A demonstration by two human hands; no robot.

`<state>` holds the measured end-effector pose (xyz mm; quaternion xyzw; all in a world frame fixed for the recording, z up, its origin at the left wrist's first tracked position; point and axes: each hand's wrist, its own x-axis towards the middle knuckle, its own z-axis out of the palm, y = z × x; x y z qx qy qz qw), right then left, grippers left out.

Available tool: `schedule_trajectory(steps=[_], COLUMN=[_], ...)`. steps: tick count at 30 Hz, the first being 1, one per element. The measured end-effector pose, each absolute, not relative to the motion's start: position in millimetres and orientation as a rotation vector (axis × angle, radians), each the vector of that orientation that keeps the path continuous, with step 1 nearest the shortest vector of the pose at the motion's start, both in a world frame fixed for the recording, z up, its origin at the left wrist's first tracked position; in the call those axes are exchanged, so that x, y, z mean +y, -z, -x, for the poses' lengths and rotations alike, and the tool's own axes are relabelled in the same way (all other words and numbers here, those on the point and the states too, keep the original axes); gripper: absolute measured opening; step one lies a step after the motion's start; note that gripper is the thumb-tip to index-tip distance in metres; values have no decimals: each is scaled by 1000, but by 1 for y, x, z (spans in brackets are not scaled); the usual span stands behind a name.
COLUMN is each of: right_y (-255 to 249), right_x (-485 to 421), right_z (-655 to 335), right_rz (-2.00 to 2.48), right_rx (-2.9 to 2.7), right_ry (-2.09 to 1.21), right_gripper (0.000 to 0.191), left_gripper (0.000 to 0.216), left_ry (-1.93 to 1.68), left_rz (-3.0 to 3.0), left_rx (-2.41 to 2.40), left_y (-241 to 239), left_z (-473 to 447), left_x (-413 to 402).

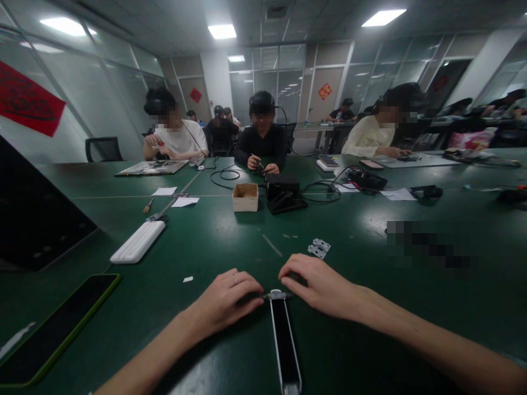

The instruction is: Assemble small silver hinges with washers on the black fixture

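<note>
On the green table (222, 247), flat and in front of both hands: the bar (285, 340), dark on top with pale edges. Runs lengthwise away from the body, far end leaning slightly left, near end at the bottom of the view. Bears a small metal fitting (278, 295) across the far end, in the gap between the hands.

Just left of the bar's far end, see the left hand (230, 299), fingers bent and close together, tips touching or all but touching the fitting. Cannot tell about a grip there; fingertips too small and dim to read.

Right of the bar's far end and slightly beyond, see the right hand (319, 282), apart from the bar, fingers curled loosely, thumb and forefinger bowed around a gap, nothing visibly held. Judging by fingertips, count the left as the nearer hand. From the right, look left and back toward the body for the fitting.

Beyond the bar's far end, to the right, note metal plates (319, 248) near the right fingers; to the bar's left, a scrap (188, 279), a phone (61, 329) and a white block (138, 243). Farther beyond the bar, a box (245, 206) beside a black stand (284, 193), then a co-worker in black (263, 144).
</note>
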<state>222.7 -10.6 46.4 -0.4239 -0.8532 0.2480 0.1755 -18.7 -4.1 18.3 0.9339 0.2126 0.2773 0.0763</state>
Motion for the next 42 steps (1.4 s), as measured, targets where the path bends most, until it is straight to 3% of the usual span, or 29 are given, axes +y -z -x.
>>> schedule_trajectory(steps=[6,42], right_y=[-44,-42], right_x=[-7,-7], right_z=[-240,-237], right_rz=[1265,1295], right_rx=[-2649,-2644], right_ry=[-783,-858], right_gripper=[22,21], left_gripper=[11,12], left_ry=[-443,-541], left_rz=[-2667,-2461], left_rx=[778,1008], left_y=[-21,-2], left_z=[26,9], left_x=[2,-9])
